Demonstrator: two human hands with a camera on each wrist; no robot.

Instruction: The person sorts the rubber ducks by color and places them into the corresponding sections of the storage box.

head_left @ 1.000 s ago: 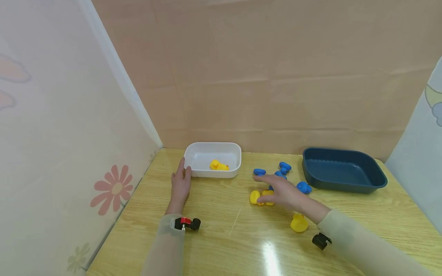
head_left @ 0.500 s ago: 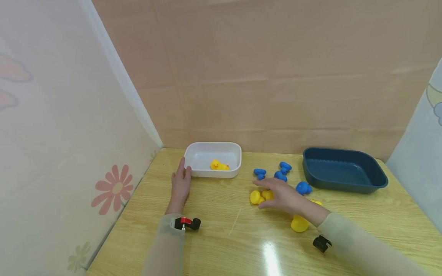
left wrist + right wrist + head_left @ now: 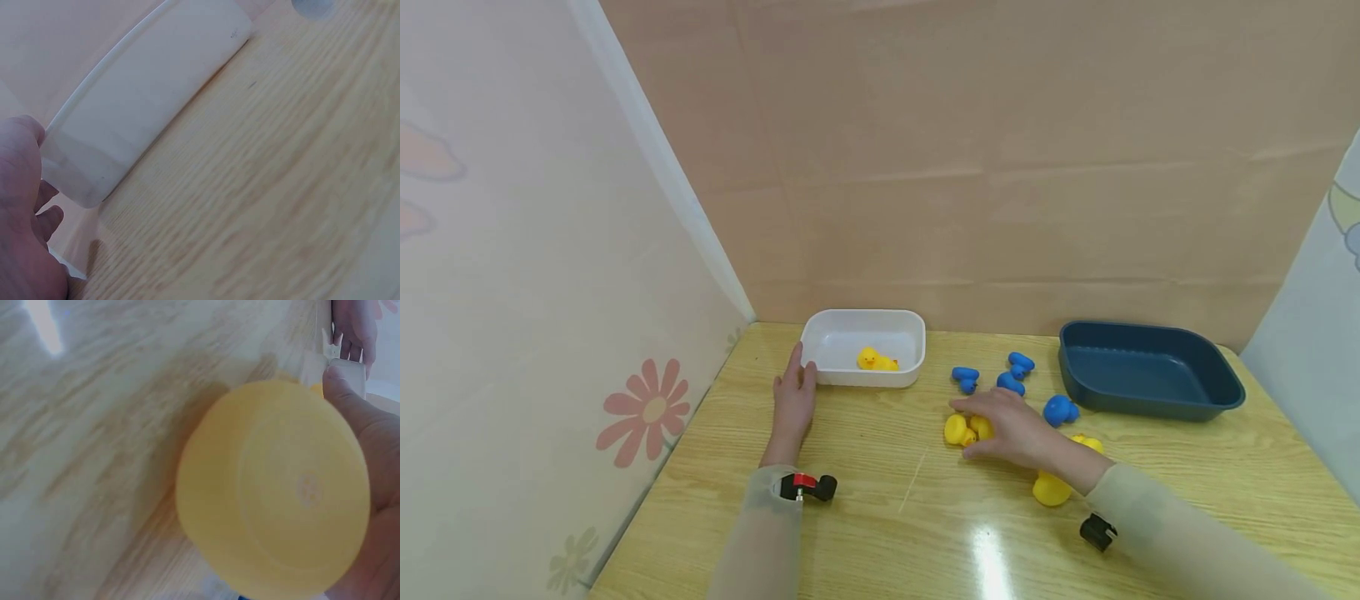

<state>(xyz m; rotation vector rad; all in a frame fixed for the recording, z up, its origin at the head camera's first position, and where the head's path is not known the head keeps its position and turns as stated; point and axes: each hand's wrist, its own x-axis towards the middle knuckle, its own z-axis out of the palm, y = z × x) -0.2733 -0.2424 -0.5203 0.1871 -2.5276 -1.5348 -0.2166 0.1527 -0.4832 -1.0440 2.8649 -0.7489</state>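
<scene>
My left hand (image 3: 793,400) rests against the front left corner of a white plastic tray (image 3: 868,379). In the left wrist view its thumb (image 3: 25,134) touches the tray's end, with relaxed fingers beside it. One yellow rubber duck (image 3: 876,360) lies inside that tray. My right hand (image 3: 1011,427) hovers low over two yellow ducks (image 3: 957,430), thumb and index finger spread on either side of them; its other fingers are hidden. Below the right wrist lies another yellow duck (image 3: 1051,490), whose round base (image 3: 281,487) fills much of the right wrist view.
Several blue ducks (image 3: 1060,410) lie beyond the right hand. A dark blue tray (image 3: 1150,404) stands at the back right. Another yellow duck (image 3: 1087,442) shows behind the right forearm. A brown paper sheet (image 3: 925,208) rises behind the wooden table (image 3: 865,500).
My right hand has come down and slightly toward me around the two yellow ducks, uncovering blue ducks behind it. The left hand and white tray have stayed in place.
</scene>
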